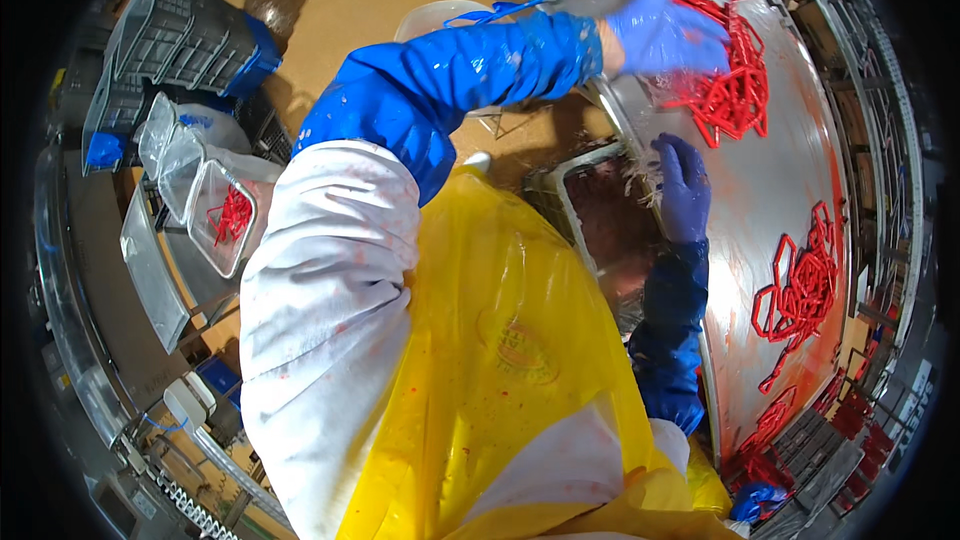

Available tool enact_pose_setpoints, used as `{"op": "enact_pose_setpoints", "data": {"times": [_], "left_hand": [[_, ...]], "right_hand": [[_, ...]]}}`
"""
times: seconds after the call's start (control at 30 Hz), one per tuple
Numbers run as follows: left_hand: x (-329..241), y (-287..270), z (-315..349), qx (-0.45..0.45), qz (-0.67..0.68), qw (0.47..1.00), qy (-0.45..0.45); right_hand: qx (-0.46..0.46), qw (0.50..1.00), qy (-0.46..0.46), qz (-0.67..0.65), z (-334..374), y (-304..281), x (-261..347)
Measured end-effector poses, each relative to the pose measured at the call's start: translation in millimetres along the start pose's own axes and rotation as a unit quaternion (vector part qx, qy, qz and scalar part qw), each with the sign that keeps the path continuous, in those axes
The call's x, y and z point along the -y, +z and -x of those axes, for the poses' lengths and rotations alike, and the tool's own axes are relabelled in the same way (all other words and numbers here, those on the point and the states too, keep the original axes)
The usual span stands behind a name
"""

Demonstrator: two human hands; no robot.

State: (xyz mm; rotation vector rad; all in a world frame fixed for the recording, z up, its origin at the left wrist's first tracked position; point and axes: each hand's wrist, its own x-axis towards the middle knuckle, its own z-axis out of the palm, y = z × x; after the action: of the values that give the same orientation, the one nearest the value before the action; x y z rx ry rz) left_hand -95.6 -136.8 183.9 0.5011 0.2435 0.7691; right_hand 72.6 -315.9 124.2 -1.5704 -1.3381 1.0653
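My left hand (668,32), in a purple-blue glove, reaches from the left across the metal table (740,190). Its fingers are spread over a tangled pile of thin red links (738,90), which look like small linked sausages; some links show between thumb and fingers. Clear, wet-looking film (662,90) shows just beneath this hand. Nearer to me, my right hand (684,190) is at the table's left edge, its fingers extended and partly apart. Pale stringy strands (642,178) hang beside it, and whether it touches them is hard to tell.
Another red link pile (800,285) lies farther along the table toward its right edge. A metal-rimmed tub (590,230) with pinkish contents stands left of my right hand. Clear bins (222,220), one with red pieces, and grey crates (180,35) stand at left. Shelving (870,90) borders the right.
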Motion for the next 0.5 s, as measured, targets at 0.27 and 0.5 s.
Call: {"op": "enact_pose_setpoints", "data": {"times": [0.27, 0.5], "left_hand": [[57.1, -96.2, -183.4, -0.167, 0.150, 0.961, 0.164], [125.8, -28.1, -126.3, -0.096, -0.115, 0.988, 0.040]], "right_hand": [[-0.023, 0.816, -0.550, 0.178, -5.0, 67.5, 85.7], [-0.219, 0.729, -0.512, 0.398, -75.7, 8.9, 54.2]]}}
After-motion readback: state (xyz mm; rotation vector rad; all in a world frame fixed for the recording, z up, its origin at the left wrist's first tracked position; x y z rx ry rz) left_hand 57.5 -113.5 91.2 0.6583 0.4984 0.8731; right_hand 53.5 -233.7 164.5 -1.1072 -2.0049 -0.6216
